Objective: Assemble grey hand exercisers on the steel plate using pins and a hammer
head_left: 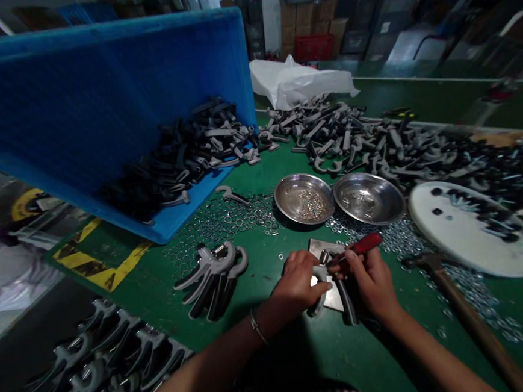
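1. The grey-and-black plastic hand gripper (318, 294) rests on a flat steel plate (337, 299), in front of you at the table's near edge.
2. Your left hand (298, 281) curls closed around the gripper's curved grey end, holding it steady.
3. Your right hand (372, 284) is closed on a red-handled tool (359, 245), its tip at the gripper's metal head; that is the work in hand.
4. Beside you lie two shallow steel bowls (304, 198), scattered steel washers (396, 240), and a wooden-handled hammer (470, 318).
5. Further left sits a stack of assembled grey-and-black grippers (214, 281).
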`<state>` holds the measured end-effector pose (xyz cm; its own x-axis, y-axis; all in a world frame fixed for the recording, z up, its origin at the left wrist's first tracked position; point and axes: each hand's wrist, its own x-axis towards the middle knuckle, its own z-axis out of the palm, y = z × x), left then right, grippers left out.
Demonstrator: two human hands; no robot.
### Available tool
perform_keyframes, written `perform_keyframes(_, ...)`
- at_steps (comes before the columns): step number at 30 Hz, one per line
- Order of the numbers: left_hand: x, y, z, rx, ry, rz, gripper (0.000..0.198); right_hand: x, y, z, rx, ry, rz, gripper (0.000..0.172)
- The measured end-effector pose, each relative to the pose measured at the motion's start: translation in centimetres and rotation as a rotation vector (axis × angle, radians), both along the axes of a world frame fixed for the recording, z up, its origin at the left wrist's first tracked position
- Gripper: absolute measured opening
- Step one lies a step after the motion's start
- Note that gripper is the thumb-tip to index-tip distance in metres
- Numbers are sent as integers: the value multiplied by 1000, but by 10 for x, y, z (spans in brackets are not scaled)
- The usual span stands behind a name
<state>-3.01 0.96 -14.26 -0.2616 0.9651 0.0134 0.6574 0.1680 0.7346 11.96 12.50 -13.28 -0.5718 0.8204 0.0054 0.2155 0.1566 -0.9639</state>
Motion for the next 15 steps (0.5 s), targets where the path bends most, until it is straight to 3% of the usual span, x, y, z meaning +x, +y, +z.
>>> perform_keyframes(6,1,-1,0,26,-7,6,36,4,-1,2,217,-129,32,25)
perform_keyframes(11,1,-2,-5,81,-1,1,36,5,-2,-3,10,-19,11,24)
perform_keyframes(15,1,-3,-8,135,21,-1,35,6,-2,-7,-33,-2,19,26)
